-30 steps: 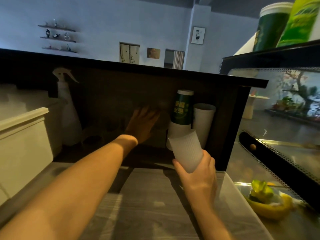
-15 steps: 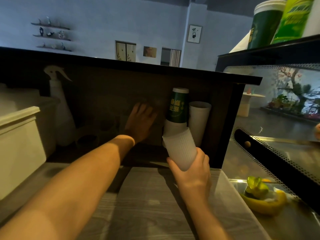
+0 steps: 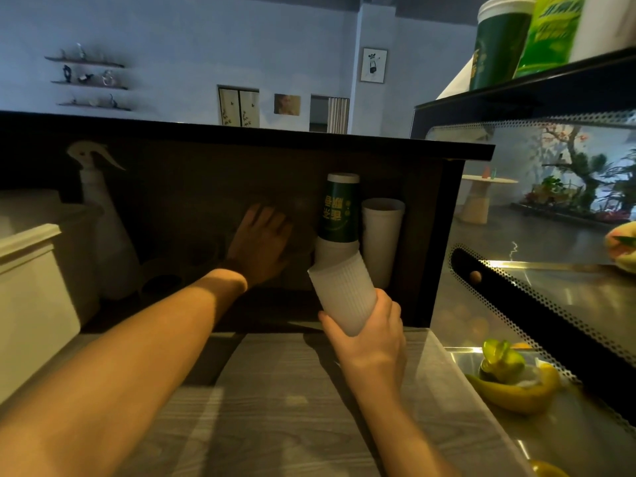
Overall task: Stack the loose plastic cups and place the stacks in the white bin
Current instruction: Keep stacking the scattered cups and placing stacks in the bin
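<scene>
My right hand (image 3: 373, 342) grips the base of a ribbed, translucent white plastic cup (image 3: 340, 294), tilted with its mouth toward the upper left, just in front of the dark shelf under the counter. My left hand (image 3: 261, 242) reaches deep into that shelf with fingers spread and fairly straight; what it touches is lost in the dark. To its right a green printed cup (image 3: 339, 211) sits upside down on a white cup, beside a taller white cup (image 3: 382, 235). The white bin (image 3: 31, 270) stands at the far left.
A white spray bottle (image 3: 99, 208) stands inside the shelf at left, with dim dark round shapes (image 3: 161, 287) near its foot. A grey wood-grain worktop (image 3: 275, 390) lies below my arms. A glass display case (image 3: 550, 304) and a banana (image 3: 516, 397) are at right.
Both hands stay almost where they were. The view has shifted slightly, and the ribbed cup leans a little more to the left.
</scene>
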Demonstrator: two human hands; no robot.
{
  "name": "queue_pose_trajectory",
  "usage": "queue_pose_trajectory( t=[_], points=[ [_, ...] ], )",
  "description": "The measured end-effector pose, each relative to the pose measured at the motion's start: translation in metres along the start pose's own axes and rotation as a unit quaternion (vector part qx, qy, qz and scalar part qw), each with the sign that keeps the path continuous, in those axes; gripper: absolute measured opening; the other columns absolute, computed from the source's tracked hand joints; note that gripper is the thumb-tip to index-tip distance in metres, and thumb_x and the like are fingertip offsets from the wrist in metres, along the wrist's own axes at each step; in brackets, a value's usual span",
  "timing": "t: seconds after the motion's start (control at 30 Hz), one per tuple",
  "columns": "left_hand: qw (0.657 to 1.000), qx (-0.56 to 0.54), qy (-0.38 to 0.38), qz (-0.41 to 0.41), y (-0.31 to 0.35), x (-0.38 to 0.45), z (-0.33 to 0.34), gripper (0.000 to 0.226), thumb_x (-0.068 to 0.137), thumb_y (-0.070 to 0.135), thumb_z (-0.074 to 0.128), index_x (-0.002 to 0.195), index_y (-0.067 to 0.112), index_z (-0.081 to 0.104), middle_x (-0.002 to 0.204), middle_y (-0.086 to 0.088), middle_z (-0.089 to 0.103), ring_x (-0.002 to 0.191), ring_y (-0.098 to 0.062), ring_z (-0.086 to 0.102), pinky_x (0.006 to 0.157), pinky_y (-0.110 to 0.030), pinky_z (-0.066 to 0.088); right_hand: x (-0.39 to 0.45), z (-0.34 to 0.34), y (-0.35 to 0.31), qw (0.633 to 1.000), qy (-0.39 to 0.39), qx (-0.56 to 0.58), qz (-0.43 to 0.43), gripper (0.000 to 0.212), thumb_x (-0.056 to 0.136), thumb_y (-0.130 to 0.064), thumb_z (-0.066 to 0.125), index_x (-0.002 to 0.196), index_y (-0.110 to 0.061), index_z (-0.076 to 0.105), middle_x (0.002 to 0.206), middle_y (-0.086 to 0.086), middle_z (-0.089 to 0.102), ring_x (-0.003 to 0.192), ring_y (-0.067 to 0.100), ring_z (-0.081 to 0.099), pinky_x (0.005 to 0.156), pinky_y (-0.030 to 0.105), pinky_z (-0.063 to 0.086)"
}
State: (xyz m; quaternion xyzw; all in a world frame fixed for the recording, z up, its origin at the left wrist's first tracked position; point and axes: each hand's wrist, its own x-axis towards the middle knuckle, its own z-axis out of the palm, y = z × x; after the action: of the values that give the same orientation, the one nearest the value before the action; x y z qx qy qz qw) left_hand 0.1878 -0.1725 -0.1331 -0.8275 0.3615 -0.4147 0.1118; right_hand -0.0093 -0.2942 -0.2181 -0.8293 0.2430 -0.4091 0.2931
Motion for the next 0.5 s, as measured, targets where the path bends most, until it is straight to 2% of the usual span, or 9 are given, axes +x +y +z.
queue_pose_trajectory(
  t=[0.07,0.13,0.2,0.23,0.27,0.3,0.33,0.43,0.5],
  points=[
    [0.996,-0.075,0.028,-0.032,0.001,-0.007,-0.006,0.069,0.076,0.052,0.068,0.124,0.002,0.062,0.126,-0.022,0.06,0.122,-0.041,0.052,0.107,-0.053,0.033,0.0,0.0,0.0,1.0,-0.003,-0.004,-0.001,0.089,0.067,-0.066,0.071,0.135,-0.023,0.034,0.122,-0.003,0.044,0.109,0.016,0.047,0.086,0.04,0.05],
    [0.978,-0.182,0.045,-0.094,0.005,-0.018,-0.019,0.079,0.077,0.06,0.054,0.132,0.003,0.055,0.13,-0.022,0.055,0.123,-0.041,0.048,0.107,-0.051,0.032,0.0,0.0,-0.001,1.0,-0.005,-0.007,-0.003,0.087,0.067,-0.066,0.071,0.134,-0.023,0.035,0.12,-0.003,0.044,0.108,0.016,0.047,0.084,0.039,0.05],
    [0.939,-0.298,0.044,-0.167,0.008,-0.033,-0.035,0.077,0.081,0.059,0.055,0.137,0.008,0.048,0.129,-0.016,0.05,0.119,-0.032,0.045,0.103,-0.042,0.034,0.0,-0.001,-0.002,1.0,-0.004,-0.006,-0.005,0.086,0.067,-0.065,0.072,0.133,-0.023,0.036,0.12,-0.003,0.044,0.108,0.016,0.047,0.084,0.038,0.05],
    [0.91,-0.359,0.03,-0.204,0.008,-0.042,-0.041,0.068,0.085,0.056,0.061,0.133,0.009,0.051,0.12,-0.011,0.051,0.109,-0.025,0.048,0.096,-0.038,0.039,0.0,-0.001,-0.003,1.0,-0.008,-0.01,-0.007,0.086,0.067,-0.064,0.072,0.134,-0.023,0.036,0.121,-0.003,0.043,0.109,0.016,0.046,0.084,0.038,0.05],
    [0.884,-0.41,0.023,-0.225,0.008,-0.051,-0.044,0.058,0.086,0.055,0.063,0.119,0.008,0.057,0.105,-0.005,0.055,0.093,-0.019,0.053,0.086,-0.034,0.045,0.0,-0.001,-0.004,1.0,-0.014,-0.017,-0.01,0.087,0.068,-0.064,0.073,0.135,-0.023,0.035,0.122,-0.003,0.043,0.11,0.015,0.045,0.086,0.037,0.05],
    [0.872,-0.432,0.045,-0.227,0.008,-0.059,-0.047,0.053,0.085,0.059,0.062,0.104,0.009,0.06,0.091,-0.003,0.058,0.079,-0.016,0.055,0.074,-0.034,0.048,0.0,-0.002,-0.004,0.999,-0.022,-0.025,-0.018,0.088,0.068,-0.062,0.073,0.136,-0.023,0.034,0.123,-0.003,0.042,0.111,0.016,0.045,0.088,0.038,0.049],
    [0.871,-0.432,0.075,-0.223,0.007,-0.066,-0.048,0.053,0.086,0.061,0.059,0.098,0.01,0.06,0.086,-0.001,0.058,0.074,-0.013,0.056,0.068,-0.032,0.049,-0.001,-0.002,-0.005,0.999,-0.03,-0.031,-0.03,0.088,0.068,-0.061,0.074,0.136,-0.023,0.034,0.123,-0.003,0.042,0.112,0.016,0.045,0.09,0.039,0.048],
    [0.841,-0.474,0.124,-0.231,0.004,-0.082,-0.055,0.046,0.087,0.055,0.054,0.11,0.016,0.058,0.093,0.003,0.052,0.081,-0.005,0.052,0.071,-0.017,0.042,-0.004,-0.004,-0.008,0.995,-0.053,-0.041,-0.073,0.087,0.068,-0.057,0.076,0.138,-0.024,0.034,0.124,-0.003,0.043,0.113,0.016,0.044,0.094,0.036,0.044],
    [0.8,-0.53,0.148,-0.237,0.004,-0.089,-0.062,0.041,0.084,0.057,0.048,0.107,0.024,0.057,0.092,0.003,0.051,0.083,-0.005,0.053,0.071,-0.017,0.043,-0.005,-0.004,-0.008,0.993,-0.066,-0.04,-0.091,0.089,0.069,-0.055,0.077,0.14,-0.023,0.034,0.126,-0.002,0.043,0.114,0.017,0.043,0.096,0.035,0.041]
  ],
)
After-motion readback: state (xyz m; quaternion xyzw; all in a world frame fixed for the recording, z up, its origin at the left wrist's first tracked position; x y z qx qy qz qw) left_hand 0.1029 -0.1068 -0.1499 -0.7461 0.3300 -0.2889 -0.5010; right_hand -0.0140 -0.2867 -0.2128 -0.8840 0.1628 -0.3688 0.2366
